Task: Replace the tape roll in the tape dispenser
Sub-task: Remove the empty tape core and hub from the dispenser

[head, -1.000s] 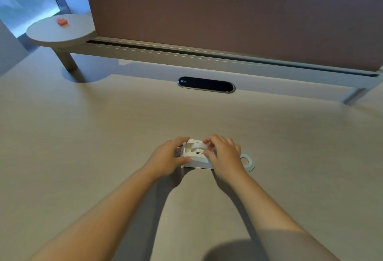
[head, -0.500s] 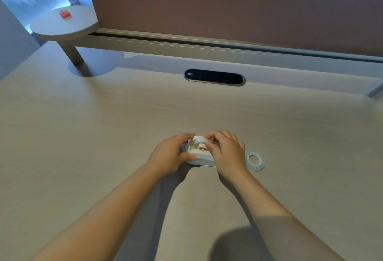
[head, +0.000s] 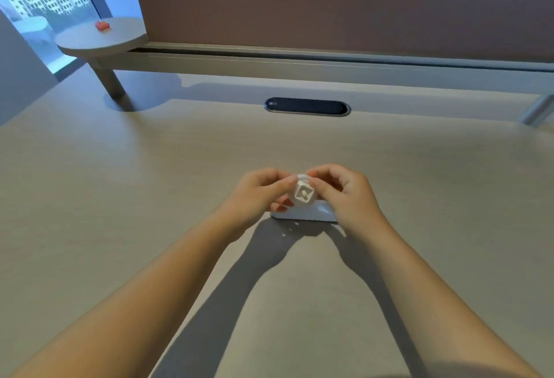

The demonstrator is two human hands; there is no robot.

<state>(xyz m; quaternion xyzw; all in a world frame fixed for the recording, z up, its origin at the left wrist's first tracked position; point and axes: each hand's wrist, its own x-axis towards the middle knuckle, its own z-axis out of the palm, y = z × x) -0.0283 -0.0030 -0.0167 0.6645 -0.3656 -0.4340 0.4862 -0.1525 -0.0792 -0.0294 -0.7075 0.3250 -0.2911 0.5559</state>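
A small white spool [head: 304,193], round with a square hub facing me, is pinched between the fingertips of both hands just above the desk. My left hand [head: 257,194] grips its left side and my right hand [head: 350,194] its right side. Directly under it the white tape dispenser [head: 302,215] rests on the desk, mostly covered by my hands. The loose tape roll seen earlier to the right is hidden behind my right hand.
A black oval cable port [head: 307,106] is set into the beige desk [head: 150,197] further back. A brown partition [head: 329,2] on a grey rail closes the far edge. A round shelf [head: 120,38] at the back left carries a small red object [head: 102,25].
Both hands have come up from the dispenser with the white spool between them. The loose tape roll beside the dispenser has gone out of sight behind my right hand.
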